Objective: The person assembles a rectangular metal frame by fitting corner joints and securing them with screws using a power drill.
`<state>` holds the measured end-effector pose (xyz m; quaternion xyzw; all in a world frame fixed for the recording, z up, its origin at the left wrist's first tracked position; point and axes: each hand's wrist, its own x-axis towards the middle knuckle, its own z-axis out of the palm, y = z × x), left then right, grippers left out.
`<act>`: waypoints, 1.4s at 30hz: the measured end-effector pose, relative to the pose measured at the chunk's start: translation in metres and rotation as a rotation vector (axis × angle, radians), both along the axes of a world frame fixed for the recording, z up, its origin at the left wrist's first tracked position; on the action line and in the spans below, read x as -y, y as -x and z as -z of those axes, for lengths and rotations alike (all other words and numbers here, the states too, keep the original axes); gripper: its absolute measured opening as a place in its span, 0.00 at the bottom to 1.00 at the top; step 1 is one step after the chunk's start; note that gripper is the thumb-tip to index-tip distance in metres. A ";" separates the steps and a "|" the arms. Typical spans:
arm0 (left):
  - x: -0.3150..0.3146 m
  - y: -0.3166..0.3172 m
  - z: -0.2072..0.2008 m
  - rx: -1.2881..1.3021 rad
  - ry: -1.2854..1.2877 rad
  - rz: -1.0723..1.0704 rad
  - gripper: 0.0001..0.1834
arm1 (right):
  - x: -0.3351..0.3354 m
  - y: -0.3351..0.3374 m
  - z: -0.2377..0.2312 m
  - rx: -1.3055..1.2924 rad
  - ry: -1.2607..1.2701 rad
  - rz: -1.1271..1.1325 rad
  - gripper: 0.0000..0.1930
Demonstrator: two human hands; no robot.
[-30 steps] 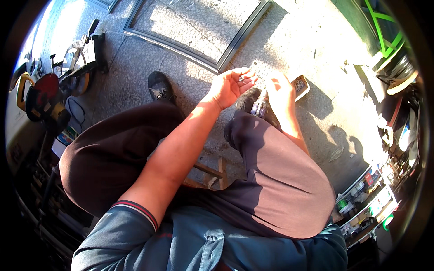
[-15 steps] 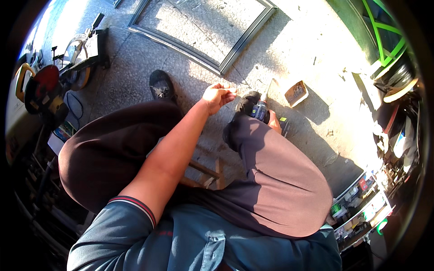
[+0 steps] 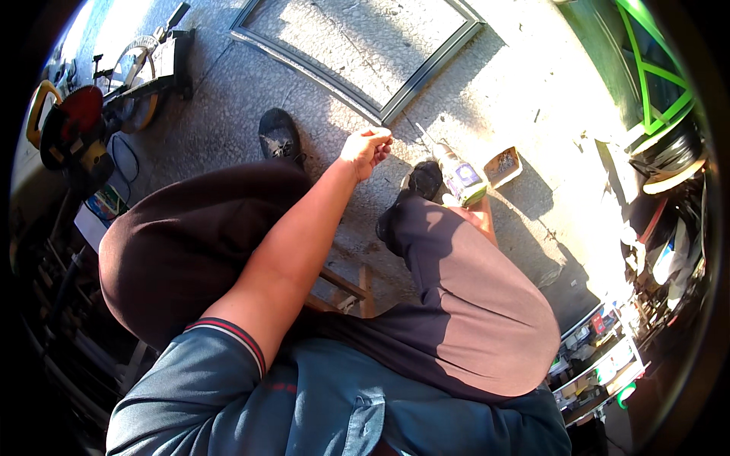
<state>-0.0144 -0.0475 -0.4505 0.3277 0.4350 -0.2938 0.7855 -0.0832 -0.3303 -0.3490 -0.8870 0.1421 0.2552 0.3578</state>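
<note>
The left hand [image 3: 369, 154] is drawn in narrow, thumb against forefinger in a pinch with the other fingers curled under; whether something tiny sits between the tips is too small to tell. The right hand [image 3: 477, 216] is wrapped around a power driver [image 3: 464, 181], though the tool's body hides most of that grip. From the right hand, the driver reaches forward and to the left, its thin bit [image 3: 427, 136] pointing to the far side, to the right of the left hand. Just beyond the left hand lies the near corner of a dark metal frame [image 3: 430, 74], flat on the floor [image 3: 525, 114]; touching or not, I cannot tell. A small box [image 3: 504, 167] of little pieces stands just past the right hand, beside the driver. To handle this well, I would hold the pinch light but firm, fingertips out of the bit's line, and keep the trigger finger relaxed while the tool is tilted. The wrist should stay straight behind the bit, the driver should clear the box's rim, and the bit should point away from the shoe [image 3: 424, 181] just left of the right hand.
</note>
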 end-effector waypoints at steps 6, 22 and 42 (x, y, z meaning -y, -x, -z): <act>-0.005 -0.014 0.003 -0.032 0.084 -0.107 0.04 | -0.006 -0.015 -0.008 -0.077 -0.083 0.022 0.17; -0.006 -0.008 0.012 0.054 0.291 -0.270 0.06 | -0.017 -0.043 -0.017 -0.226 -0.295 0.093 0.19; -0.007 -0.013 0.021 -0.164 0.431 -0.253 0.06 | -0.020 -0.071 -0.015 -0.382 -0.738 0.251 0.21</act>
